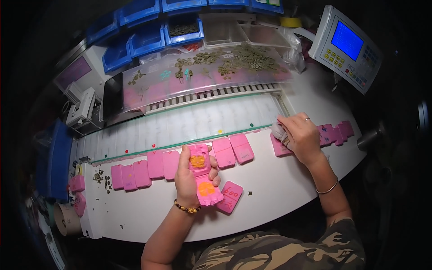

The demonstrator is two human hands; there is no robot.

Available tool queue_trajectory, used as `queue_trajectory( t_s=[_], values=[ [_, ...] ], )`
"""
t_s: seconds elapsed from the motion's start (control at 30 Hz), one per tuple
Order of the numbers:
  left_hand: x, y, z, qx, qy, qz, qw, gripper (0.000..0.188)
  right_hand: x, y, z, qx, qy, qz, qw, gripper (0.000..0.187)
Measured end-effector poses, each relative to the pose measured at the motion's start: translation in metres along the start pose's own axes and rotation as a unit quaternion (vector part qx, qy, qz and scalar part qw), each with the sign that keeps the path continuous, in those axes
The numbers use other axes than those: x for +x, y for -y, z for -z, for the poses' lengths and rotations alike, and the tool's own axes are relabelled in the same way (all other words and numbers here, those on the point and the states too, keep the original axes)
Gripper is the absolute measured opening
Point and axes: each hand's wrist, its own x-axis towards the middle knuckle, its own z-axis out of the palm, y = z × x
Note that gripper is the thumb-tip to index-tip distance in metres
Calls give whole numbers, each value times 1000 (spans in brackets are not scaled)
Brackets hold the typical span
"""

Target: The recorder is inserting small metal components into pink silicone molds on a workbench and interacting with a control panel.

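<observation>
My left hand (pixel 183 173), raised over the near part of the white table, is closed around an opened pink rubber mold (pixel 209 188). Its two halves hang apart at a fold, and each shows an orange patch in the middle. To the right, my right hand (pixel 305 140) pinches a whitish cloth bundle (pixel 279 131). That bundle is at a pink block (pixel 280 149); whether it presses on the block is hidden by the fingers. Just beside the opened mold, a closed pink mold (pixel 233 193) with red handwriting lies flat on the table.
More pink molds (pixel 156 164) line the green-edged white strip (pixel 193 120), and others (pixel 333 134) lie at the right. Behind, a clear sheet (pixel 153 85) carries many small olive-brown pieces (pixel 254 60). Blue bins (pixel 146 39) stand at the back; a control panel (pixel 346 45) rises back right.
</observation>
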Motion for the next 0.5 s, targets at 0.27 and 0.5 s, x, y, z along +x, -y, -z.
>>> queue_trajectory(
  t_s=[0.27, 0.5],
  values=[
    [-1, 7, -1, 22, -6, 17, 1000, 52, 23, 69, 9, 539, 14, -220, 813, 16],
    [-1, 12, 5, -18, 81, 47, 995, 55, 20, 126, -12, 781, 131, -308, 527, 9]
  ],
)
